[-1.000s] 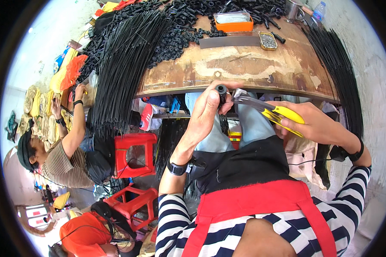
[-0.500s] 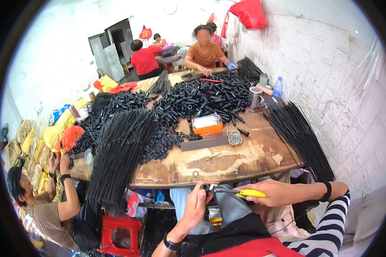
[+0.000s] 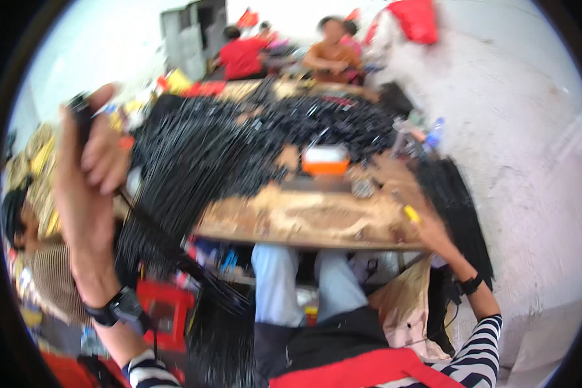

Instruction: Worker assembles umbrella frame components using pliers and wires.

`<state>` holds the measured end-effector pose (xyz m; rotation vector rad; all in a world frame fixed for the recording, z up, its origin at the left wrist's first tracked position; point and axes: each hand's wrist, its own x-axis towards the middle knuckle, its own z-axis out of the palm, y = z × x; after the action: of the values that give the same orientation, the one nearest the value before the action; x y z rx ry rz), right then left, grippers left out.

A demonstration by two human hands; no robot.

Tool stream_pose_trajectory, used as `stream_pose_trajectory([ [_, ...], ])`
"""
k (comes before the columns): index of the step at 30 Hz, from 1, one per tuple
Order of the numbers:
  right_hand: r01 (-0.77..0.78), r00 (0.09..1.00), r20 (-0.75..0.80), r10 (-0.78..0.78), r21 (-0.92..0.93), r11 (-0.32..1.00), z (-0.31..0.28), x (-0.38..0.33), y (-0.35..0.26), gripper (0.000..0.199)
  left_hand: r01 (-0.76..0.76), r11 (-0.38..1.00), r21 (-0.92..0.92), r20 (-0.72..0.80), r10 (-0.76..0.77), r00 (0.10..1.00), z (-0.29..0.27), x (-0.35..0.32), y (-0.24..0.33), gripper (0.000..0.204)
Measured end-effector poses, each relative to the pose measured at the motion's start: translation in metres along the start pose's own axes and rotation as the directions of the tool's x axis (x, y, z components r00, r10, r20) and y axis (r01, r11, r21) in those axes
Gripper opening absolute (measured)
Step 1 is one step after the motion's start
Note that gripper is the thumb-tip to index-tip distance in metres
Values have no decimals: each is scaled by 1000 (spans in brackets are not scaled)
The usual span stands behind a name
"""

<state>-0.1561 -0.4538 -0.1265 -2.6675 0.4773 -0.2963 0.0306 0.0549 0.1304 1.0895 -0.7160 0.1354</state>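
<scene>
Left hand (image 3: 94,155), raised left of the wooden table (image 3: 304,220), is closed around the top of a long bundle of thin black strands (image 3: 174,252), which hang down past the table's near edge toward the lap (holding them high probably lets them fall straight and untangled). Right hand (image 3: 430,233), well apart at the table's right near corner, appears to hold a yellow-handled tool (image 3: 411,213), though blur hides the grip. On the table lie heaps of black strands (image 3: 239,149) and an orange box (image 3: 325,161); beyond it sit other people (image 3: 330,55), left of it another worker (image 3: 26,226).
</scene>
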Motion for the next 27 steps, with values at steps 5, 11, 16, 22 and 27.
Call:
stream_pose_trajectory([
  [5,-99,989,-144,41,-421,902,-5,32,29,40,36,704,709,233,-282,931,-6,-99,-116,38],
  [11,301,938,21,-346,-547,781,32,64,62,36,357,509,783,-74,-495,866,-122,-205,-266,43],
  [16,167,971,-47,-234,-567,807,19,59,57,33,381,333,862,-174,-513,841,-183,-232,-312,38],
  [22,171,937,-170,-304,-535,828,34,27,14,16,497,270,825,-455,-204,867,-201,-334,-330,49],
  [27,93,934,-297,-199,-334,938,24,10,-12,14,288,498,818,-157,-287,945,-127,-310,-285,19],
])
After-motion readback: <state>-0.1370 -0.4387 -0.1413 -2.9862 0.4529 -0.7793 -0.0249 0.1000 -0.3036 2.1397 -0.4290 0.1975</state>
